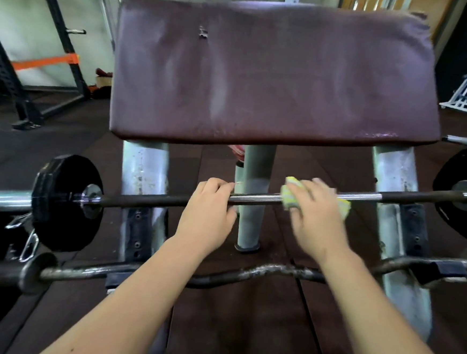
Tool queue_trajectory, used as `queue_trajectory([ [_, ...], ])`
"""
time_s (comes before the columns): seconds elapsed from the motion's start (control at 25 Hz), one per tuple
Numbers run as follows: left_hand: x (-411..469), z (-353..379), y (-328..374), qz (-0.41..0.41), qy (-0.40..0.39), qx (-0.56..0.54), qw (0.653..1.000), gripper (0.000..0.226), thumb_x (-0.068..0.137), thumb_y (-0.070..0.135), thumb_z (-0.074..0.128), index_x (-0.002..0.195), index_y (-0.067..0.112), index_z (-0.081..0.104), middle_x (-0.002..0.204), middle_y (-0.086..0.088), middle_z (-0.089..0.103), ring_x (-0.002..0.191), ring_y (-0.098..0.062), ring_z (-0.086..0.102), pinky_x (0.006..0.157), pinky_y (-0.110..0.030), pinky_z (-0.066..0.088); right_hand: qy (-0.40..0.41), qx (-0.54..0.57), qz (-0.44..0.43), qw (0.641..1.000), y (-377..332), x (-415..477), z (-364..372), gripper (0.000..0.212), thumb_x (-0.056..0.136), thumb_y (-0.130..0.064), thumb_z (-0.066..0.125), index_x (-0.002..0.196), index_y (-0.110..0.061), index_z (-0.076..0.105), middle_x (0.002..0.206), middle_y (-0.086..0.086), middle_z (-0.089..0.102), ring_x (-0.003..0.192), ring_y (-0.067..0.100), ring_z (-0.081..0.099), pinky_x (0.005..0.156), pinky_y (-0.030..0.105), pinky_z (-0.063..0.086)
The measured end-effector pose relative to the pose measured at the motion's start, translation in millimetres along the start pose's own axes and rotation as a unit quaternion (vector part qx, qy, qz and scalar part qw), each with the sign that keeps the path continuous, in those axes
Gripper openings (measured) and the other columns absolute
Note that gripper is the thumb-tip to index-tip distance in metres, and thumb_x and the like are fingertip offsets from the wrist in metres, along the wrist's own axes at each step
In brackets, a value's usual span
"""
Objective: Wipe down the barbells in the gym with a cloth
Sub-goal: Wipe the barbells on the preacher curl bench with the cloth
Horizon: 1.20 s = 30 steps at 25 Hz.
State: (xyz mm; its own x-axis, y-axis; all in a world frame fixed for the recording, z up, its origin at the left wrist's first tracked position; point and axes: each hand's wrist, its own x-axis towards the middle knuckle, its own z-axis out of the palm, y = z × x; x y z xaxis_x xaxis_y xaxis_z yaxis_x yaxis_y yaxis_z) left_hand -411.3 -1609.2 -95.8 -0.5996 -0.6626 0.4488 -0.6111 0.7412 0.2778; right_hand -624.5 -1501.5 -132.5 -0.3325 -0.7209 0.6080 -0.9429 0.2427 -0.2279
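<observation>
You were mid-wipe on the straight barbell [155,200], which lay across the rests of the curl bench, below the maroon pad [273,76] w/ a black plate [56,218] at each end. Your left hand [210,203] was clamped on the shaft just left of ctr, fingers curled over the top, prob. to stop the bar rolling. Your right hand [316,208] sat just beside it to the right, gripping the yellow-green cloth [288,195]. The cloth was wrapped round the chrome part of the shaft and poked out on both sides of the hand. That hand was blurred, so I'd say it was sliding along the bar, but which way I couldn't tell. So the step in hand was the middle stretch of this bar. As a judgement, the task was at an early-to-mid stage: the dark sections out toward each plate needed passes, and so did the bit under your left hand. Whether any of that was already clean, I couldn't tell. The next move called for a firm squeeze on the cloth & a run out to the right collar. After that you'd need to shift the left hand off its spot and take the cloth across to the left side, turning the bar a bit to reach the underside. The curl bar [275,271], lower & nearer you, looked worn & patchy and would want doing too.
</observation>
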Motion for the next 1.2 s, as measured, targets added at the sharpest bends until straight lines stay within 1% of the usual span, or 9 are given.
queue_trajectory([
  [0.12, -8.3, -8.5, -19.7, -0.016, 0.0, 0.025, 1.0, 0.046, 0.087, 0.017, 0.059, 0.132, 0.012, 0.055, 0.126, -0.006, 0.056, 0.114, -0.031, 0.049, 0.105, -0.038, 0.039, -0.036, 0.061, -0.078, 0.994, -91.2, 2.6, 23.7, 0.064, 0.08, -0.022, 0.06, 0.144, -0.023, 0.057, 0.142, 0.008, 0.06, 0.136, 0.036, 0.048, 0.119, 0.056, 0.032],
  [0.24, -16.3, -21.2, -36.9, -0.036, 0.022, 0.024, 0.999, 0.042, 0.08, 0.005, 0.054, 0.121, 0.011, 0.061, 0.116, -0.009, 0.06, 0.106, -0.032, 0.052, 0.1, -0.036, 0.039, -0.04, 0.104, -0.095, 0.989, -135.0, 8.6, 37.8, 0.063, 0.078, -0.016, 0.058, 0.141, -0.019, 0.06, 0.137, 0.009, 0.064, 0.13, 0.036, 0.055, 0.118, 0.055, 0.038],
  [0.36, -23.7, -32.1, -51.7, -0.055, 0.036, 0.014, 0.998, 0.041, 0.078, 0.004, 0.054, 0.118, 0.01, 0.062, 0.112, -0.009, 0.061, 0.103, -0.033, 0.053, 0.095, -0.037, 0.04, -0.043, 0.136, -0.135, 0.981, -151.0, 11.6, 36.8, 0.063, 0.081, -0.016, 0.057, 0.143, -0.014, 0.058, 0.128, 0.009, 0.069, 0.119, 0.034, 0.06, 0.108, 0.051, 0.048],
  [0.48, -31.4, -36.8, -61.6, -0.076, 0.035, 0.008, 0.996, 0.04, 0.081, 0.011, 0.058, 0.12, 0.013, 0.06, 0.115, -0.006, 0.06, 0.107, -0.032, 0.052, 0.095, -0.038, 0.042, -0.043, 0.143, -0.156, 0.976, -155.5, 12.9, 30.8, 0.065, 0.082, -0.015, 0.064, 0.147, -0.016, 0.055, 0.122, 0.006, 0.071, 0.114, 0.032, 0.061, 0.088, 0.05, 0.059],
  [0.56, -35.2, -36.8, -64.4, -0.089, 0.031, 0.01, 0.996, 0.038, 0.084, 0.015, 0.059, 0.122, 0.016, 0.059, 0.119, -0.003, 0.058, 0.11, -0.028, 0.05, 0.095, -0.035, 0.042, -0.04, 0.151, -0.163, 0.974, -155.8, 15.1, 28.2, 0.066, 0.082, -0.013, 0.067, 0.147, -0.016, 0.054, 0.121, 0.005, 0.07, 0.112, 0.03, 0.061, 0.079, 0.052, 0.06],
  [0.76, -25.1, -44.8, -61.0, -0.092, 0.033, -0.002, 0.995, 0.036, 0.086, 0.017, 0.058, 0.122, 0.018, 0.059, 0.118, -0.001, 0.057, 0.111, -0.027, 0.05, 0.095, -0.035, 0.042, -0.038, 0.152, -0.18, 0.971, -149.1, 32.3, 21.8, 0.068, 0.083, -0.011, 0.071, 0.148, -0.015, 0.052, 0.123, 0.006, 0.07, 0.115, 0.03, 0.062, 0.079, 0.051, 0.06],
  [0.96, -2.8, -101.2, -49.7, -0.142, -0.03, -0.014, 0.989, 0.049, 0.093, 0.025, 0.056, 0.141, 0.017, 0.048, 0.133, 0.002, 0.052, 0.129, -0.021, 0.042, 0.1, -0.032, 0.038, -0.129, 0.162, -0.13, 0.97, -151.2, 61.4, -17.7, 0.068, 0.086, -0.016, 0.075, 0.149, -0.013, 0.05, 0.127, 0.008, 0.07, 0.118, 0.031, 0.062, 0.084, 0.051, 0.059],
  [1.12, 6.2, -162.8, -31.4, -0.162, -0.066, -0.029, 0.984, 0.05, 0.092, 0.026, 0.058, 0.139, 0.014, 0.051, 0.13, -0.001, 0.054, 0.124, -0.02, 0.042, 0.104, -0.028, 0.033, -0.132, 0.161, -0.118, 0.971, -174.2, 86.9, -75.4, 0.069, 0.078, -0.012, 0.086, 0.141, -0.004, 0.059, 0.115, 0.009, 0.073, 0.104, 0.03, 0.066, 0.083, 0.037, 0.053],
  [1.2, 11.8, -200.5, -16.9, -0.176, -0.079, -0.041, 0.98, 0.049, 0.09, 0.025, 0.06, 0.137, 0.014, 0.052, 0.129, -0.001, 0.056, 0.12, -0.02, 0.044, 0.102, -0.026, 0.033, -0.155, 0.185, -0.1, 0.965, -190.4, 104.5, -111.2, 0.07, 0.078, -0.011, 0.086, 0.142, -0.005, 0.058, 0.116, 0.009, 0.072, 0.105, 0.029, 0.065, 0.087, 0.036, 0.053],
])
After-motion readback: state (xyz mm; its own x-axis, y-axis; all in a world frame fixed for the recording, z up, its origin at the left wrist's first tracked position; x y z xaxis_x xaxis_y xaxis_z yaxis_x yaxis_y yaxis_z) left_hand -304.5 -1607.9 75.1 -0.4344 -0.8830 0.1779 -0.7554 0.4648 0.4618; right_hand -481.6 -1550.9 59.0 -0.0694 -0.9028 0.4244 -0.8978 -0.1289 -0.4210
